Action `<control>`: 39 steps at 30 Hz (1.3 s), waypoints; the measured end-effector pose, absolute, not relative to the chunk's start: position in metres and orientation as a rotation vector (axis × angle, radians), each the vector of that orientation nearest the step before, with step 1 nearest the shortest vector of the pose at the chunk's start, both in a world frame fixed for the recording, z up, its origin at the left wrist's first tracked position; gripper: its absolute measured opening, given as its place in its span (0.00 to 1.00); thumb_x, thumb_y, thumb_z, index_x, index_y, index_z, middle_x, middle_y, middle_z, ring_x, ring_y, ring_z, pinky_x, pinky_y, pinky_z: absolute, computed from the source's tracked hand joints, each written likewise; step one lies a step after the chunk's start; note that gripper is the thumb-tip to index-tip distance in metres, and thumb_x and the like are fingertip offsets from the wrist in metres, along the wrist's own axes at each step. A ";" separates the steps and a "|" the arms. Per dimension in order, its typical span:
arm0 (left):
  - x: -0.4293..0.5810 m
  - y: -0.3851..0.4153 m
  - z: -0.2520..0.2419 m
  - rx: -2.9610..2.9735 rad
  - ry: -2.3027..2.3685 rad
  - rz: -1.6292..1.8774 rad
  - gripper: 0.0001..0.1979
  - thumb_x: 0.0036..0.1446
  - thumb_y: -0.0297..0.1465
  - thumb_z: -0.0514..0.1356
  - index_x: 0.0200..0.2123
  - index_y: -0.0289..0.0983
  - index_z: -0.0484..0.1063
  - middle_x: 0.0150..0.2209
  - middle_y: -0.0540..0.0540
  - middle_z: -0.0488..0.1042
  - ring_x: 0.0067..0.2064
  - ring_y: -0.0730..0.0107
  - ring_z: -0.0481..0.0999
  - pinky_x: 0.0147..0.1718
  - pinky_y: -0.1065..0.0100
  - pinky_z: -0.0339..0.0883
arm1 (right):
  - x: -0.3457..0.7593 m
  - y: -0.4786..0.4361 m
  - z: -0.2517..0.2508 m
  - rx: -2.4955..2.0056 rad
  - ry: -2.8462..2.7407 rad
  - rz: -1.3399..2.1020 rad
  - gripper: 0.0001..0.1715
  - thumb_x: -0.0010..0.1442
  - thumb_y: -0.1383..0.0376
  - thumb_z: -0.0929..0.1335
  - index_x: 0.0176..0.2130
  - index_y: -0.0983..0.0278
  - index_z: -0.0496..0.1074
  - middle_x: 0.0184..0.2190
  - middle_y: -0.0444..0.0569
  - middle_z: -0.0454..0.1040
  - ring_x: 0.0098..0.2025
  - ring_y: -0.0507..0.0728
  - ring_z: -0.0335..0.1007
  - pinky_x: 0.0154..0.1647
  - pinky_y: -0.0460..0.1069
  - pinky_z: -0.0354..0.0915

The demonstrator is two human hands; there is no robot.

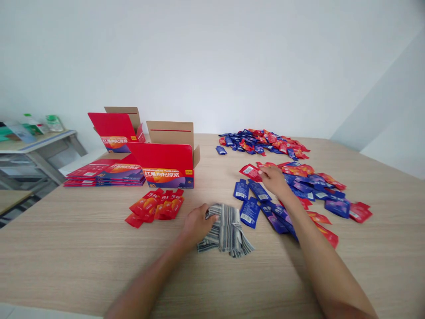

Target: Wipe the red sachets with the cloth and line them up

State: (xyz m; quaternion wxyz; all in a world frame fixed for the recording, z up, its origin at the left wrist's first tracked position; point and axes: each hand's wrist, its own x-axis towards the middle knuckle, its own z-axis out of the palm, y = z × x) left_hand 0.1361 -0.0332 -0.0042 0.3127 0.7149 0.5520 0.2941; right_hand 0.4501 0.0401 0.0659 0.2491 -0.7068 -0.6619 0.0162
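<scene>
You are now, as I judge it, in the step of taking a single pouch with one hand while the other hand holds a cloth. Your left hand (pixel 198 223) is half curled on the striped cloth (pixel 227 226), with the thumb lying over it and the fingers at its left edge; it has hold of this cloth, which lies rumpled on the counter (pixel 83 257) in front of you. Your right hand (pixel 272 178) reaches farther forward, and its fingers are nearly closed at the right edge of a red pouch (pixel 249 172). It looks like a pinch, but how firm it is, I cannot tell. This red pouch is just behind several blue pouches (pixel 249 213), and to its right a mixed heap of pouches (pixel 314 181) spreads on the counter. On your left, a small group of red pouches (pixel 169 206) lies in front of the open carton (pixel 166 166). In my judgement, the next move calls for a sure pinch on the edge of the red pouch and a lift clear of its neighbours, without dragging the blue ones, while the left hand keeps the cloth ready. Pouches seem thin and smooth, so a loose grip could slip.
</scene>
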 end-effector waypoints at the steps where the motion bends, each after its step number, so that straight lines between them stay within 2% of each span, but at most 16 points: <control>1: 0.136 -0.033 -0.001 1.768 1.411 0.827 0.10 0.52 0.39 0.64 0.28 0.39 0.70 0.29 0.48 0.72 0.35 0.61 0.73 0.37 0.64 0.64 | 0.442 0.038 0.070 -1.834 -1.828 0.072 0.16 0.63 0.64 0.60 0.28 0.62 0.71 0.31 0.54 0.72 0.44 0.63 0.65 0.50 0.55 0.59; 4: 0.135 -0.030 0.007 1.219 1.138 0.944 0.14 0.51 0.42 0.65 0.33 0.37 0.71 0.30 0.48 0.74 0.33 0.65 0.74 0.34 0.66 0.66 | 0.410 0.028 0.076 -1.556 -1.885 0.180 0.19 0.65 0.59 0.59 0.25 0.60 0.67 0.27 0.49 0.69 0.38 0.61 0.64 0.47 0.54 0.61; 7: 0.134 -0.028 0.012 0.729 0.856 0.969 0.19 0.50 0.43 0.68 0.38 0.35 0.72 0.30 0.47 0.76 0.31 0.66 0.76 0.35 0.64 0.70 | 0.370 0.013 0.073 -1.319 -1.910 0.279 0.22 0.68 0.55 0.58 0.28 0.59 0.70 0.30 0.49 0.72 0.39 0.60 0.67 0.46 0.53 0.63; 9: 0.134 -0.028 0.014 0.571 0.774 0.998 0.17 0.51 0.40 0.68 0.38 0.34 0.73 0.32 0.44 0.78 0.32 0.65 0.77 0.38 0.63 0.72 | 0.343 0.002 0.065 -1.182 -1.901 0.325 0.21 0.69 0.55 0.58 0.35 0.59 0.75 0.37 0.50 0.74 0.44 0.60 0.68 0.50 0.55 0.64; 12: 0.134 -0.027 0.019 0.448 0.665 1.081 0.14 0.54 0.36 0.65 0.41 0.34 0.75 0.38 0.43 0.80 0.40 0.62 0.80 0.46 0.61 0.72 | 0.315 -0.012 0.053 -0.975 -1.872 0.400 0.18 0.70 0.57 0.60 0.44 0.57 0.77 0.47 0.53 0.73 0.51 0.61 0.68 0.55 0.58 0.63; 15: 0.130 -0.026 0.025 0.364 0.523 1.129 0.19 0.59 0.42 0.60 0.45 0.33 0.75 0.45 0.39 0.80 0.50 0.54 0.77 0.53 0.55 0.69 | 0.307 -0.021 0.047 -0.853 -1.990 0.426 0.18 0.71 0.59 0.59 0.50 0.56 0.76 0.56 0.54 0.68 0.58 0.60 0.65 0.60 0.59 0.61; 18: 0.125 -0.026 0.029 0.295 0.435 1.109 0.23 0.62 0.44 0.56 0.46 0.31 0.75 0.47 0.36 0.79 0.54 0.51 0.76 0.55 0.52 0.68 | 0.311 -0.026 0.048 -0.751 -2.129 0.426 0.20 0.70 0.54 0.62 0.53 0.59 0.73 0.62 0.57 0.63 0.64 0.62 0.59 0.62 0.61 0.60; 22: 0.125 -0.033 0.029 0.292 0.439 1.069 0.17 0.62 0.37 0.58 0.46 0.30 0.75 0.44 0.37 0.80 0.51 0.51 0.78 0.53 0.53 0.70 | 0.307 -0.031 0.050 -0.792 -2.098 0.401 0.26 0.61 0.44 0.68 0.46 0.62 0.72 0.61 0.61 0.64 0.63 0.66 0.61 0.60 0.63 0.63; 25: 0.129 -0.039 0.027 0.298 0.472 1.068 0.12 0.61 0.32 0.60 0.43 0.30 0.76 0.40 0.39 0.81 0.45 0.56 0.81 0.50 0.57 0.73 | 0.297 -0.035 0.049 -0.894 -2.056 0.339 0.21 0.61 0.49 0.70 0.43 0.62 0.70 0.60 0.62 0.65 0.63 0.65 0.61 0.60 0.64 0.63; 27: 0.132 -0.041 0.028 0.282 0.490 1.086 0.11 0.61 0.31 0.59 0.43 0.31 0.76 0.37 0.41 0.81 0.39 0.61 0.82 0.47 0.61 0.74 | 0.291 -0.036 0.047 -0.910 -2.082 0.278 0.19 0.65 0.55 0.68 0.51 0.62 0.68 0.61 0.61 0.65 0.65 0.64 0.59 0.63 0.64 0.61; 30: 0.134 -0.040 0.029 0.247 0.482 1.089 0.13 0.65 0.33 0.56 0.42 0.31 0.76 0.34 0.43 0.81 0.32 0.67 0.81 0.39 0.67 0.76 | 0.286 -0.034 0.039 -0.922 -2.146 0.175 0.28 0.67 0.58 0.66 0.63 0.62 0.60 0.64 0.61 0.61 0.67 0.62 0.56 0.65 0.64 0.59; 33: 0.134 -0.039 0.029 0.244 0.454 1.073 0.16 0.66 0.37 0.54 0.44 0.31 0.76 0.34 0.42 0.82 0.31 0.69 0.81 0.34 0.70 0.75 | 0.287 -0.032 0.031 -0.953 -2.177 -0.004 0.33 0.68 0.57 0.65 0.67 0.61 0.55 0.67 0.63 0.57 0.69 0.65 0.53 0.65 0.66 0.58; 36: 0.134 -0.041 0.030 0.257 0.456 1.051 0.18 0.66 0.39 0.54 0.46 0.31 0.76 0.36 0.41 0.82 0.33 0.66 0.82 0.39 0.66 0.76 | 0.288 -0.032 0.026 -0.962 -2.211 -0.200 0.35 0.69 0.57 0.63 0.69 0.62 0.50 0.70 0.64 0.50 0.72 0.67 0.43 0.67 0.71 0.51; 39: 0.133 -0.042 0.033 0.260 0.450 1.055 0.19 0.67 0.39 0.52 0.47 0.32 0.76 0.37 0.42 0.82 0.37 0.63 0.82 0.43 0.62 0.75 | 0.287 -0.035 0.026 -0.944 -2.311 -0.247 0.37 0.71 0.60 0.59 0.71 0.68 0.43 0.71 0.66 0.46 0.73 0.66 0.36 0.67 0.71 0.50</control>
